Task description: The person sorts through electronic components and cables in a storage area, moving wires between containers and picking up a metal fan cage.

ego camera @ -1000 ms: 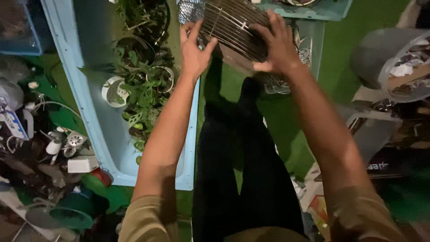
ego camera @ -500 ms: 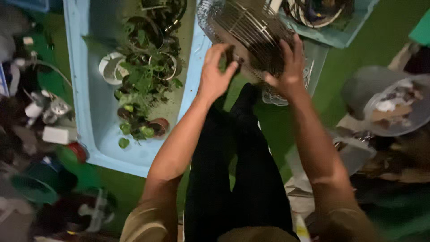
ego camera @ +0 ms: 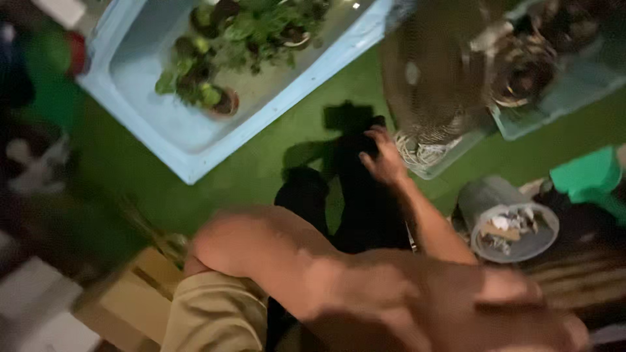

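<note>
- Presently, we are finding the wire fan grille propped over a clear tub, likely for reach.
- The right hand is hovering just beside it, grip loosely spread.
- The left hand is blurring; we cannot tell its grip.

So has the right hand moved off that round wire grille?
Yes. The right hand has slipped down off the wire grille face to its lower rim, nearer the dark trouser leg and the green turf.

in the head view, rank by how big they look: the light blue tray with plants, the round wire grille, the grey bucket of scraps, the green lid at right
1. light blue tray
2. round wire grille, blurred
3. grey bucket
4. green lid, partly cut off by the frame edge, so its rank below the bucket is unsure
</note>
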